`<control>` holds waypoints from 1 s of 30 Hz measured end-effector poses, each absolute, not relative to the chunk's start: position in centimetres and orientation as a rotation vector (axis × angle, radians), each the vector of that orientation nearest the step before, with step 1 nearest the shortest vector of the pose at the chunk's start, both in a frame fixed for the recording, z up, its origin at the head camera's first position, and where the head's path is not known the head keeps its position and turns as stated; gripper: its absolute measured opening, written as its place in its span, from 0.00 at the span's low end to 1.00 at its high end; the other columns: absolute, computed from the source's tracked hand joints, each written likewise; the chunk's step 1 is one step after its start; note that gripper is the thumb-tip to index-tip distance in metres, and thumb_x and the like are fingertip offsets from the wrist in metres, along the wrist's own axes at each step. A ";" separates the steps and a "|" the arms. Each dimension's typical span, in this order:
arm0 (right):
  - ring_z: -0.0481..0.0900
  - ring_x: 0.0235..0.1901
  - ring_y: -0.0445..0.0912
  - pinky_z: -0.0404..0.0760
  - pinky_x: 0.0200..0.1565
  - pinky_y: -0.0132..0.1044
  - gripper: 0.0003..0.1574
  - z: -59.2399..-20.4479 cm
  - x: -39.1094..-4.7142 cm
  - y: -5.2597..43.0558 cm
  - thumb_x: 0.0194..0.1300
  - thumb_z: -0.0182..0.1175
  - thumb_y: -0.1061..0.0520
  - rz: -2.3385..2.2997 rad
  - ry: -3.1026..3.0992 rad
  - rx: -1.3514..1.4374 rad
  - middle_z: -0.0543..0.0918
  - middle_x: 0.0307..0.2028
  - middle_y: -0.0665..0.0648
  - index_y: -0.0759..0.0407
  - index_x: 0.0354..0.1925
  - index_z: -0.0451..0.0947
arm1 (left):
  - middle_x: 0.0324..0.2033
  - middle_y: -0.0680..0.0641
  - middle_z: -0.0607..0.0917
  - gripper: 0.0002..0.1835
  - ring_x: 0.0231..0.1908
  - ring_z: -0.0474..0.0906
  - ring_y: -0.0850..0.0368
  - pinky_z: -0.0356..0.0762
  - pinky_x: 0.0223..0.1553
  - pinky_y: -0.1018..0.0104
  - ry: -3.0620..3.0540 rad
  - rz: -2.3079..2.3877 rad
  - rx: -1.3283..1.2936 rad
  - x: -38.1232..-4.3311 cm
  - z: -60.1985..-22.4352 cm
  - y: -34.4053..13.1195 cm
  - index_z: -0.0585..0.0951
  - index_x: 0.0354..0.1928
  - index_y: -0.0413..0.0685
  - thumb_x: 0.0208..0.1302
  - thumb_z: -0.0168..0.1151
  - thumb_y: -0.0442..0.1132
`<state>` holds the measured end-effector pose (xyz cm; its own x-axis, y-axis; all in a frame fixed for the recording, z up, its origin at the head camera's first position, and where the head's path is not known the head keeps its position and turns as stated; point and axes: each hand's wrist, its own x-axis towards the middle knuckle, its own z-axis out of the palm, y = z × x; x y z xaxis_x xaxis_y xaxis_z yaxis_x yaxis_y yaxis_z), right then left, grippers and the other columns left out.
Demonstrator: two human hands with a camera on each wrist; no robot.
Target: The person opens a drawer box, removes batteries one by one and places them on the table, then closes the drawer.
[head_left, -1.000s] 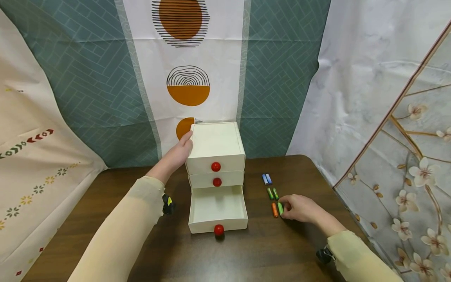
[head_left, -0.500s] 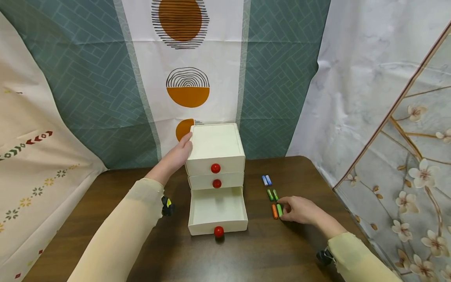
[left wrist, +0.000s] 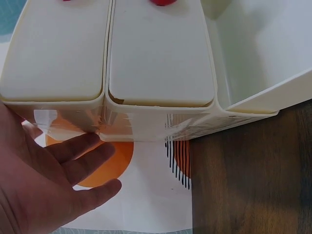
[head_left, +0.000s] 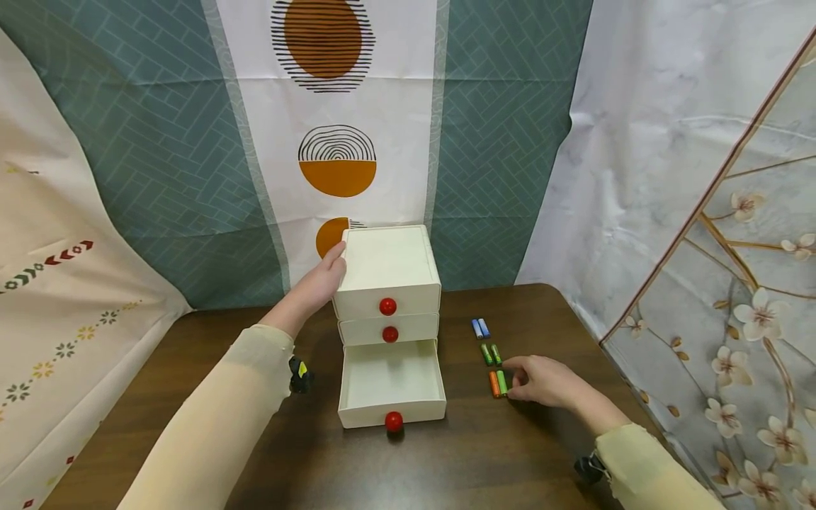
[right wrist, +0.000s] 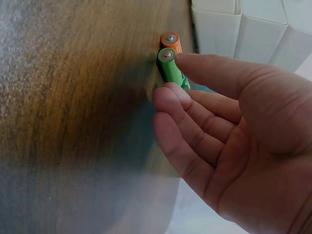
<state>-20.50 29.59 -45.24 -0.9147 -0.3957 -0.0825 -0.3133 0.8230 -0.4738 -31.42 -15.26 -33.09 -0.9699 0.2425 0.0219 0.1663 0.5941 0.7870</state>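
A white drawer cabinet (head_left: 389,258) with red knobs stands at the table's back, its lowest drawer (head_left: 390,375) pulled out. My left hand (head_left: 324,278) rests against the cabinet's left side; in the left wrist view its fingers (left wrist: 90,163) are spread and mostly straight. At the right, my right hand (head_left: 542,380) is beside a light green battery (head_left: 501,382), its thumb at the battery's side and its other fingers loosely bent. That battery lies on the table against an orange battery (head_left: 494,384). In the right wrist view, the green battery's metal end (right wrist: 167,55) is uncovered.
Behind that pair lie two green batteries (head_left: 491,354) and, farther back, two blue-and-white batteries (head_left: 481,328). The open drawer's front with its red knob (head_left: 394,422) juts toward me over the dark wooden table (head_left: 306,453). Patterned cloths (head_left: 503,163) hang around the table.
The light green battery has shifted slightly left and straightened, closing the small gap to the orange one. My right hand has barely moved. The left hand stays on the cabinet.
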 end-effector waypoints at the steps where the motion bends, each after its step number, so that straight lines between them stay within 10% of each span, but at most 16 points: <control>1: 0.74 0.29 0.38 0.75 0.37 0.39 0.28 -45.2 -20.5 29.5 0.66 0.79 0.57 -0.685 2.835 -0.556 0.80 0.29 0.42 0.64 0.61 0.84 | 0.89 0.41 0.42 0.37 0.87 0.41 0.38 0.38 0.85 0.38 2.727 1.332 0.355 -31.4 -33.1 -15.3 0.40 0.92 0.55 0.90 0.29 0.56; 30: 0.76 0.28 0.27 0.78 0.34 0.35 0.19 -41.8 -16.2 22.7 0.73 0.75 0.51 -0.847 3.046 -0.793 0.82 0.32 0.29 0.48 0.60 0.90 | 0.90 0.44 0.43 0.37 0.87 0.41 0.39 0.40 0.85 0.37 2.732 1.323 0.343 -31.3 -33.2 -15.4 0.39 0.92 0.58 0.90 0.27 0.59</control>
<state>-16.19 22.72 -41.76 -0.8751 -0.4225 0.2360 -0.4837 0.7474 -0.4555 -31.26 -15.44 -33.22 -0.9710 0.2381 0.0196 0.1630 0.6004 0.7829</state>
